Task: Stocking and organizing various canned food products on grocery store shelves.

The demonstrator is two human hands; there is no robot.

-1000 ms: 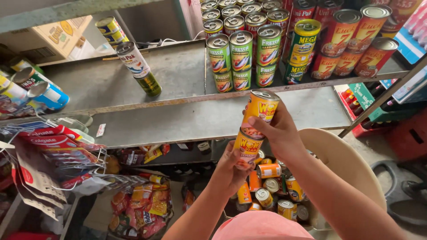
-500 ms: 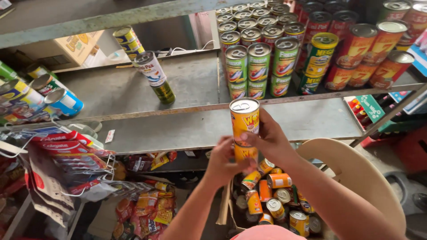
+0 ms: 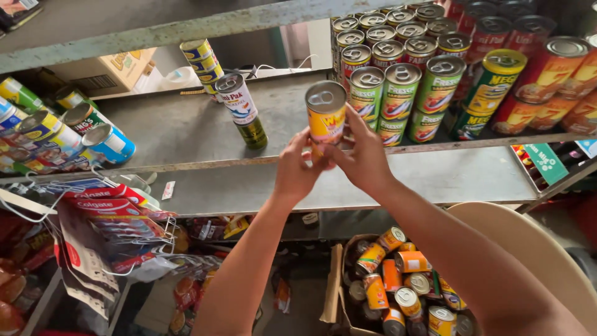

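Both hands grasped one yellow-orange can (image 3: 326, 121), held upright in the air in front of the metal shelf (image 3: 186, 134). Left hand (image 3: 297, 171) wrapped its lower left side; right hand (image 3: 364, 155) clasped its right side. Green-labelled cans (image 3: 398, 93) stood stacked on the shelf just right of it. Below, near, a cardboard box (image 3: 339, 292) held more orange cans.

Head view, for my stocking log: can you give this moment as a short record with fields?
held item: yellow can, upright, lifted to shelf height
left hand: left hand grips the can's lower part
right hand: right hand clasps the can's side
shelf: metal shelf; green-labelled cans stacked just right of the can
below: cardboard box of orange cans
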